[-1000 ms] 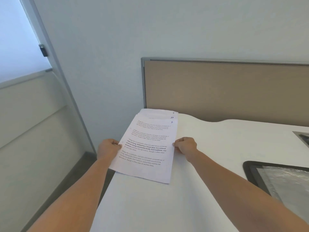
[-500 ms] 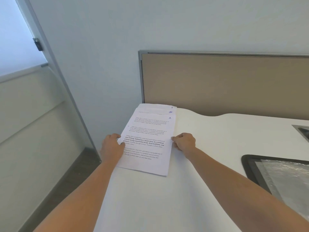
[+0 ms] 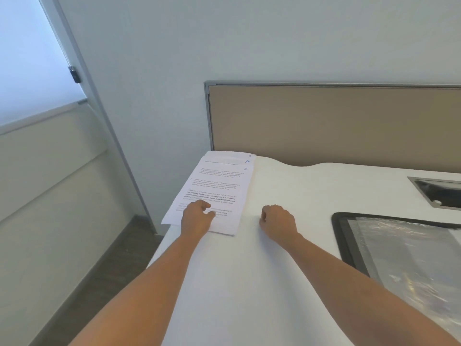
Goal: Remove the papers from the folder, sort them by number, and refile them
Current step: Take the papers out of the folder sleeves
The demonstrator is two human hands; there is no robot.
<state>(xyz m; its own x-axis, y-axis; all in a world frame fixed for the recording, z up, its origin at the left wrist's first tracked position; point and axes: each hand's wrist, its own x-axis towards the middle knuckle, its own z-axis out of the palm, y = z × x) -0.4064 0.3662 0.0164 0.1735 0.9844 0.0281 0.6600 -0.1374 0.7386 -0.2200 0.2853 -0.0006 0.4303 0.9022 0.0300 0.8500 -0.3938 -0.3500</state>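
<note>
A stack of printed papers lies flat at the far left corner of the white table. Blue handwritten numbers show at the staggered top right corners. My left hand rests on the stack's near end with its fingers loosely bent. My right hand hovers just right of the stack, curled, with nothing in it and not touching the paper. The black folder, with a clear plastic sleeve inside, lies open at the right edge of view.
A tan partition panel stands along the table's back. A metal cable cutout sits at the far right. The stack's left side overhangs the table's left edge, with the floor below.
Both hands have let go of the stack's sides. The left hand moved onto the lower part of the sheet. The right hand pulled away to the right and curled.
</note>
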